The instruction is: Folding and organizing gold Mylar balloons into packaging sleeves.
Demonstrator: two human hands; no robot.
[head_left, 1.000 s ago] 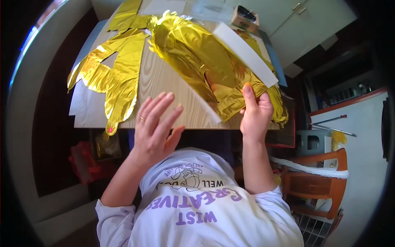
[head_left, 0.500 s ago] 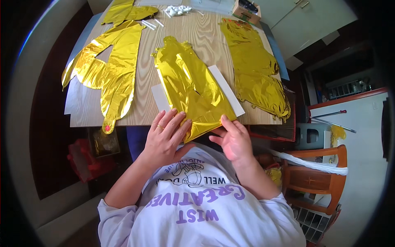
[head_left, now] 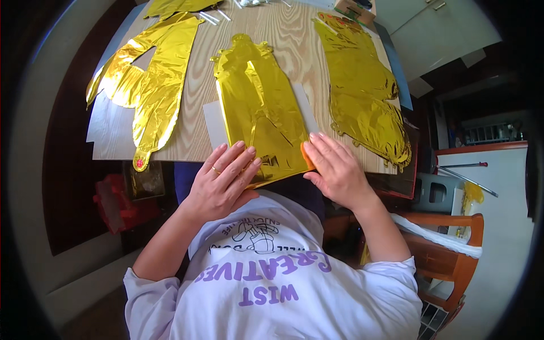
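Note:
A shiny gold foil balloon (head_left: 258,116) lies flat and deflated before me, its near end reaching past the table's front edge. White card (head_left: 215,122) shows from under it on both sides. My left hand (head_left: 222,178) rests on the near left corner, fingers stretched out over the foil and thumb low by the edge. Along the near right edge lies my right hand (head_left: 339,170), its fingers extended and the thumb apart beneath them. An orange-looking strip of foil shows beside its fingertips. What is under both palms is hidden.
More flat gold foil balloons lie at the left (head_left: 161,85) and right (head_left: 362,85) of the wood-grain table (head_left: 198,85). White sticks (head_left: 209,18) and a box (head_left: 356,10) are at the far side. A wooden chair (head_left: 433,243) stands at my right.
My right hand has gone from pinching the near right corner to lying palm down along the right edge. The left hand stays on the left corner. The table sits slightly higher in view.

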